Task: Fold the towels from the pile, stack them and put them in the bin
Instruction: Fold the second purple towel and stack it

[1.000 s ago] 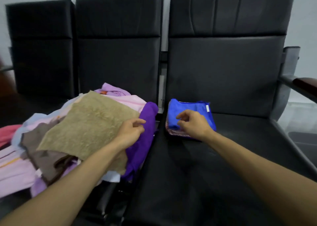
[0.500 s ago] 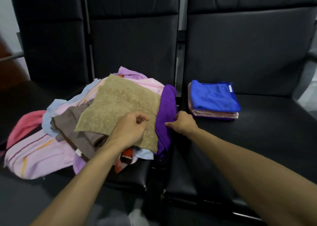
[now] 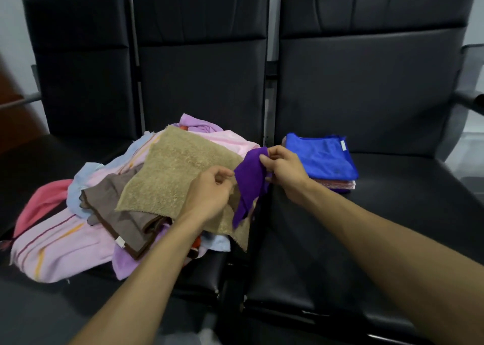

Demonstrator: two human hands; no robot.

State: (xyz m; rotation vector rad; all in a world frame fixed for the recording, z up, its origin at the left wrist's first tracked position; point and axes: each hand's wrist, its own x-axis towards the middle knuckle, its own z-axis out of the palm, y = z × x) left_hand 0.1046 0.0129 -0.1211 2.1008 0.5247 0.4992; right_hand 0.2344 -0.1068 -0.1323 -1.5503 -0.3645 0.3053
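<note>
A pile of unfolded towels covers the middle seat, with a tan towel on top. My right hand pinches the upper edge of a purple towel and holds it lifted off the pile's right side. My left hand is curled just left of the purple towel, over the tan one; whether it grips cloth is unclear. On the right seat lies a stack of folded towels, a blue towel on top. No bin is in view.
Three black padded chairs stand in a row; the right seat is bare in front of the folded stack. A metal armrest sticks out at the far right. A narrow gap separates the middle and right seats.
My right hand left the blue stack, moved left to the pile, took the purple towel's edge and raised it. My left hand shifted right across the tan towel.
</note>
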